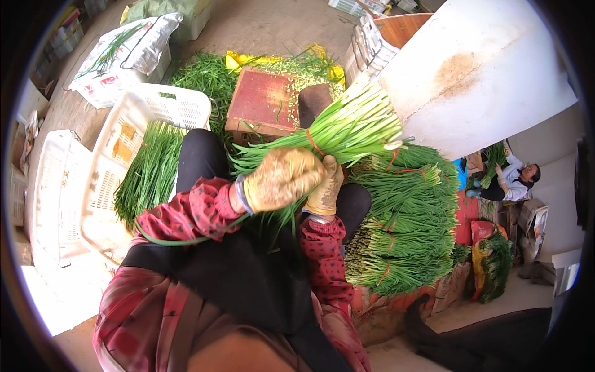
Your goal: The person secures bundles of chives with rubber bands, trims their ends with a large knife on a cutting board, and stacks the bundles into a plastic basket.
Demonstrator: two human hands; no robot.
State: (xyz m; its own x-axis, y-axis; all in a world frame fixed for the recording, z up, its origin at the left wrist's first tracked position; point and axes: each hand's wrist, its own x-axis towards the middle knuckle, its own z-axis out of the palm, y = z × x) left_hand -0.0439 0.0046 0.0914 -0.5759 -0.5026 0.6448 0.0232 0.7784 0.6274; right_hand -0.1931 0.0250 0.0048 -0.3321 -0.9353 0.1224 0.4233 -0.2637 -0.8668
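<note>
A bunch of garlic chives slants across in front of me, tied with an orange-red band, its pale cut ends up and to the right. Just below the band, my right hand, in a soiled yellow glove, grips it with the thumb on top. My left hand, gloved alike, is curled over the leaves, its knuckles close to the right thumb; its fingertips are hidden. One long loose leaf trails across my left sleeve.
Tied chive bunches are stacked at right. At left, a white plastic crate holds more chives. Ahead stands a red-topped wooden stool strewn with trimmings, beside loose leaves. A white panel juts in. Another person holds chives at far right.
</note>
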